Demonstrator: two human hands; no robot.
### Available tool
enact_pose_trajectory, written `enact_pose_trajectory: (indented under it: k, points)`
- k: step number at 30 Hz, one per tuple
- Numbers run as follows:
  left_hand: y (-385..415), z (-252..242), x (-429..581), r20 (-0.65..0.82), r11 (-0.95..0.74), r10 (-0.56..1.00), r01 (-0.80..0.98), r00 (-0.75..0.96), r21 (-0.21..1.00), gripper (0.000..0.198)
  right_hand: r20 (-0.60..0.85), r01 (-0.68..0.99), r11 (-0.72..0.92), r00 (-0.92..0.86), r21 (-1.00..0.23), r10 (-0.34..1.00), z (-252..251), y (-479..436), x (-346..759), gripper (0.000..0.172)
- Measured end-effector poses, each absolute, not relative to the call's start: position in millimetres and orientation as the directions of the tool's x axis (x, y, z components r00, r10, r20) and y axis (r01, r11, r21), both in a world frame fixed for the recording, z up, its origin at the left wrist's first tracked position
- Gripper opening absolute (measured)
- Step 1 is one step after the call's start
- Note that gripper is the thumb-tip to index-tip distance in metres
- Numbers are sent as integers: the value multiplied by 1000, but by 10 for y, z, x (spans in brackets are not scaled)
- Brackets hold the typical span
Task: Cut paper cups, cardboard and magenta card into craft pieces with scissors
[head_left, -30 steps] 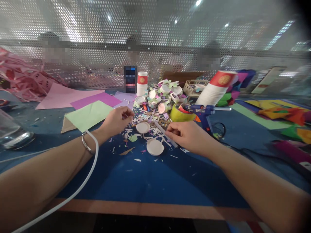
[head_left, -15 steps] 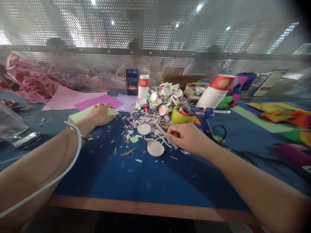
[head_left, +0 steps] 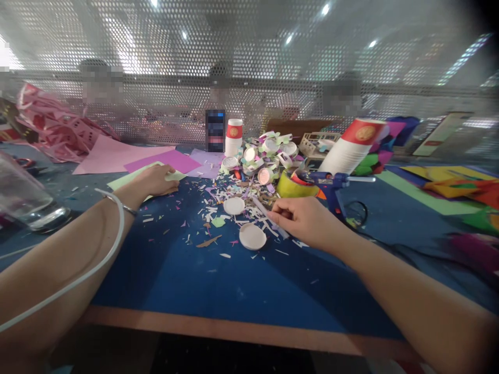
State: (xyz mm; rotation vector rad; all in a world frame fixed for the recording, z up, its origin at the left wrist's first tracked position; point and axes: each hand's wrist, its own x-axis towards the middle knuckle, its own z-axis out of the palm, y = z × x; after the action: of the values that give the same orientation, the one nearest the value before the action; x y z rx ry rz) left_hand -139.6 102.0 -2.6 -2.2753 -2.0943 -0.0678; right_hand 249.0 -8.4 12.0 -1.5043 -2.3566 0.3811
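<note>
My left hand [head_left: 158, 182] rests palm down on a pale green sheet of paper [head_left: 123, 179], fingers apart; a brownish edge shows by the thumb. My right hand [head_left: 296, 217] is closed round a pale lilac stick [head_left: 282, 231], pen-like, whose exact kind I cannot make out. It slants over paper scraps, its far end pointing up and left. Two round white paper discs with low rims, one nearer [head_left: 252, 237] and one farther [head_left: 234, 206], lie left of that hand. Just behind it stands a yellow-green tape roll [head_left: 292, 188].
Behind the scraps [head_left: 212, 213] are a heap of small paper-cup pieces [head_left: 268, 156], a red-topped white cup [head_left: 234, 136] and a phone [head_left: 215, 130]. A blue glue gun [head_left: 334, 189] and leaning stacked cups [head_left: 353, 145] stand right. A glass [head_left: 37, 205] and pink paper [head_left: 105, 156] are left.
My left hand has shifted slightly left, and the green sheet has moved with it. The right hand keeps its hold on the lilac stick. The whole view has shifted a little.
</note>
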Motion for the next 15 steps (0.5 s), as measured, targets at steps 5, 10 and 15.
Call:
enact_pose_trajectory:
  k: [5, 10, 15]
  points:
    - [964, 111, -1365, 76, -82, 993, 992, 89, -92, 48, 119, 825, 412, -399, -386, 909, 117, -83, 2503, 31]
    - [800, 276, -1229, -8, -154, 988, 971, 155, -185, 44, 127, 813, 424, -409, -400, 904, 113, -82, 2509, 29]
    - [728, 272, -1179, -79, -205, 978, 960, 194, -190, 39, 118, 817, 419, -408, -396, 906, 120, -84, 2500, 29]
